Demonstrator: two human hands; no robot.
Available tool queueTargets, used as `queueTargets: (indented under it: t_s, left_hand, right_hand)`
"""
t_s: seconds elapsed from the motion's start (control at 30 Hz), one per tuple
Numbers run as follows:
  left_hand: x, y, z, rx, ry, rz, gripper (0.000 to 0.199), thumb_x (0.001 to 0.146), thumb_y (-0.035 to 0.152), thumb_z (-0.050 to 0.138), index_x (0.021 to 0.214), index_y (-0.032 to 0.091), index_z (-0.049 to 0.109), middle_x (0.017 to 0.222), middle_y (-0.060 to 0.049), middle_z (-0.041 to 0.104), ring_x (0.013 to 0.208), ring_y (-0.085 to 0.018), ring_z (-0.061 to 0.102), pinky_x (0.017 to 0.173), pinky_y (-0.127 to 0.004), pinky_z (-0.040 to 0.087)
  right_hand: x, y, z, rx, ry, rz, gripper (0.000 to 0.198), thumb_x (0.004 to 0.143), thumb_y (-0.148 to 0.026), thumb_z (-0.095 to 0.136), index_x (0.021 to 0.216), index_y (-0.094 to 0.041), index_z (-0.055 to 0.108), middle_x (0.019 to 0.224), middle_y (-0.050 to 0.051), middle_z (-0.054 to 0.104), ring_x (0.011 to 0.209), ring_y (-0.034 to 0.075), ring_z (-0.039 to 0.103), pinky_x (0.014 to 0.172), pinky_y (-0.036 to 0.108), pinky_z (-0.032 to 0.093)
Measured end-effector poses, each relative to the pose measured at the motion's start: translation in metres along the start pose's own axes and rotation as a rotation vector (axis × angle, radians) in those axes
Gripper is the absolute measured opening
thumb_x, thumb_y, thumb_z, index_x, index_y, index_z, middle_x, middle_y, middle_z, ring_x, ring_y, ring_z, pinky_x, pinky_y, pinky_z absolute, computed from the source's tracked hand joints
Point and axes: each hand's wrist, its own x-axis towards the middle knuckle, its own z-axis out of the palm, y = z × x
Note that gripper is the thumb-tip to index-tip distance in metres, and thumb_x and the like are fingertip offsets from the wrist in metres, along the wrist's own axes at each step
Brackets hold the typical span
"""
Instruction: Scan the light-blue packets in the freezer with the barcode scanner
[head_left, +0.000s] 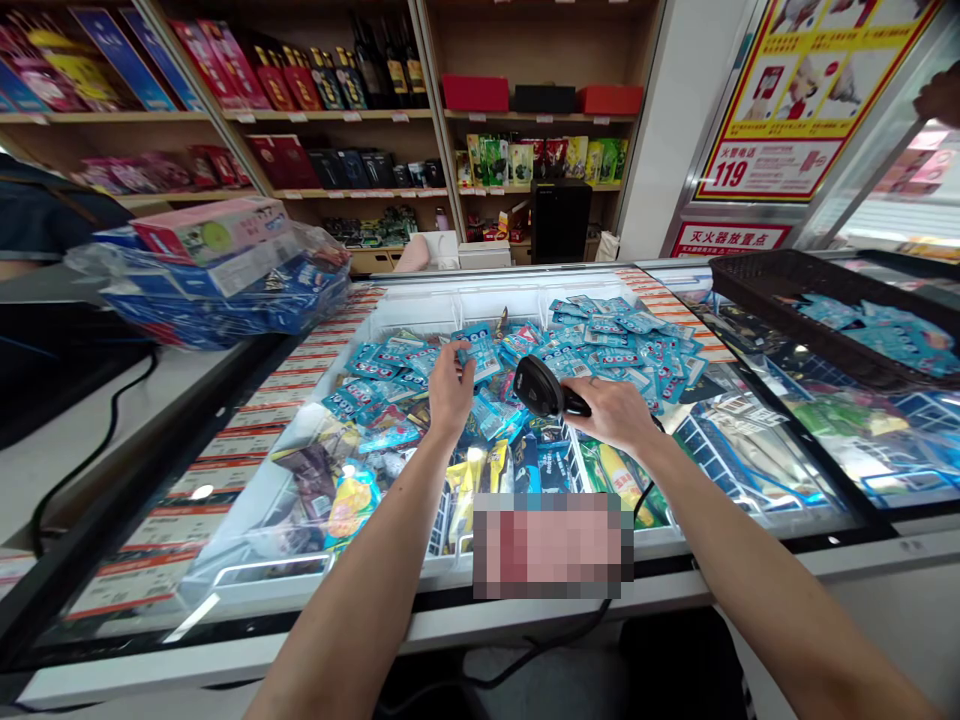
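Note:
A small blue packet (482, 360) is at the fingertips of my left hand (451, 388), pinched at its left edge. My right hand (611, 408) is wrapped round the handle of a black barcode scanner (538, 386). The scanner's head points left, towards the packet, with a gap between them. Many more blue packets (611, 335) lie spread over the glass top of a chest freezer, in a heap on the right and a looser one (360, 398) on the left. Under the glass, wrapped ice creams (352, 500) show in wire baskets.
Plastic-wrapped boxes (225, 260) are stacked at the left. A dark basket (832, 320) holding blue packets stands at the right. The scanner's black cable (555, 635) hangs down the freezer front. Behind are shelves (390, 115) of goods. A person's dark sleeve (52, 210) shows far left.

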Motion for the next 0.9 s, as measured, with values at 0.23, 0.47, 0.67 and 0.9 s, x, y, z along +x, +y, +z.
queueTargets:
  t_s: [0.23,0.47,0.67,0.9]
  left_hand:
    - [-0.004,0.003,-0.003,0.399,0.095,-0.038,0.033,0.083,0.027,0.054,0.116,0.023,0.055,0.103,-0.011,0.062,0.102,-0.030,0.054,0.089,-0.047,0.039]
    - [-0.011,0.012,-0.003,0.526,0.174,-0.019,0.040,0.082,0.042,0.059,0.118,0.026,0.058,0.143,-0.015,0.037,0.128,-0.040,0.034,0.096,-0.056,0.033]
    - [-0.009,0.013,0.001,0.460,-0.176,0.259,0.022,0.088,0.040,0.051,0.093,0.029,0.068,0.119,-0.005,0.061,0.117,-0.027,0.049,0.104,-0.049,0.027]
    - [-0.013,0.004,0.006,0.547,-0.122,0.203,0.031,0.091,0.024,0.040,0.099,0.029,0.070,0.116,-0.007,0.064,0.116,-0.027,0.052,0.110,-0.058,0.012]
  right_hand:
    - [0.000,0.001,-0.001,0.004,0.007,0.009,0.036,0.085,-0.042,0.055,0.116,-0.024,0.059,0.093,0.003,0.071,0.078,0.018,0.064,0.060,0.027,0.034]
    - [0.001,0.001,-0.002,0.007,-0.019,0.024,0.036,0.086,-0.043,0.053,0.116,-0.024,0.059,0.093,0.004,0.071,0.078,0.018,0.064,0.061,0.027,0.034]
    - [0.000,0.001,-0.003,0.003,-0.030,0.052,0.038,0.086,-0.044,0.054,0.118,-0.024,0.058,0.096,0.004,0.071,0.082,0.019,0.065,0.062,0.027,0.035]
    - [0.001,0.002,-0.002,-0.016,-0.015,0.094,0.038,0.085,-0.043,0.055,0.119,-0.025,0.057,0.098,0.003,0.071,0.082,0.019,0.065,0.060,0.027,0.035]
